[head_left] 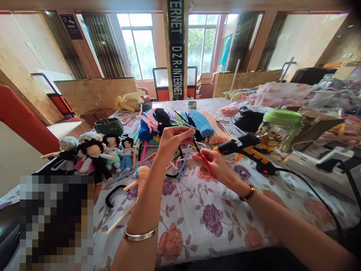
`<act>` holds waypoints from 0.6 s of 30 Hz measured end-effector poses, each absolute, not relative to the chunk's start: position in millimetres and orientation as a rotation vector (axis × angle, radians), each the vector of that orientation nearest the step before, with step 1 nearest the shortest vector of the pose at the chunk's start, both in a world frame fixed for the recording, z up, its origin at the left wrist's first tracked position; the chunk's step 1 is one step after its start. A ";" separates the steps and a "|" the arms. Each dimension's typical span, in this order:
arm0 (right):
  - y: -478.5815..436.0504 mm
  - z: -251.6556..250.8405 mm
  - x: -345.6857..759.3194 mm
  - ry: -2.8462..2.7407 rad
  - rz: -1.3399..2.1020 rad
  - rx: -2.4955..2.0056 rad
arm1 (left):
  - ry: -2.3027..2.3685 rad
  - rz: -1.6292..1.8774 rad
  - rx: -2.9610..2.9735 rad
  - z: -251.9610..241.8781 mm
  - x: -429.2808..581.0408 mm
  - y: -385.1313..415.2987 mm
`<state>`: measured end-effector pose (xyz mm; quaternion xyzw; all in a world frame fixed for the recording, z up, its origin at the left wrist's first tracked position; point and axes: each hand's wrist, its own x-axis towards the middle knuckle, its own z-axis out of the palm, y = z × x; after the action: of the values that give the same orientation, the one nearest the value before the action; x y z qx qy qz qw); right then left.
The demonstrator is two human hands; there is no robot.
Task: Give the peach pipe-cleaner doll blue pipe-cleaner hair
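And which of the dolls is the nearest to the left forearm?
The peach doll with blue on its head, close beside the left forearm; the other dolls are grouped farther left.

Well beyond the fingers (182,131) stands a lettered pillar (176,49), with a dark woven basket (109,126) to the fingers' left

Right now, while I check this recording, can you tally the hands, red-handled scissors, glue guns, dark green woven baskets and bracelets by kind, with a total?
Hands: 2
Red-handled scissors: 1
Glue gun: 1
Dark green woven baskets: 2
Bracelets: 2
Total: 8
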<state>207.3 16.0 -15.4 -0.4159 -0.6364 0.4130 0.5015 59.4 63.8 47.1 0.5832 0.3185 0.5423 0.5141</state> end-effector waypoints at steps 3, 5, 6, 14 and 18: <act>16.6 -15.7 208.2 -1.544 0.994 -1.009 | 0.778 1.302 1.404 46.9 59.2 64.6; 17.4 -16.5 209.0 -1.550 0.997 -1.006 | 0.782 1.300 1.399 46.8 59.1 64.9; 17.8 -17.1 209.4 -1.552 0.997 -1.004 | 0.783 1.299 1.396 46.7 59.1 65.0; 18.1 -19.0 210.4 -1.553 0.975 -1.017 | 0.782 1.310 1.371 47.4 61.0 64.3; 17.1 -17.4 209.7 -1.568 0.947 -1.039 | 0.790 1.309 1.374 48.0 61.1 63.8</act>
<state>209.7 17.1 -17.4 -0.4288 -0.6470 0.3907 0.4948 61.1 63.8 48.0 0.5722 0.3292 0.5451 0.5168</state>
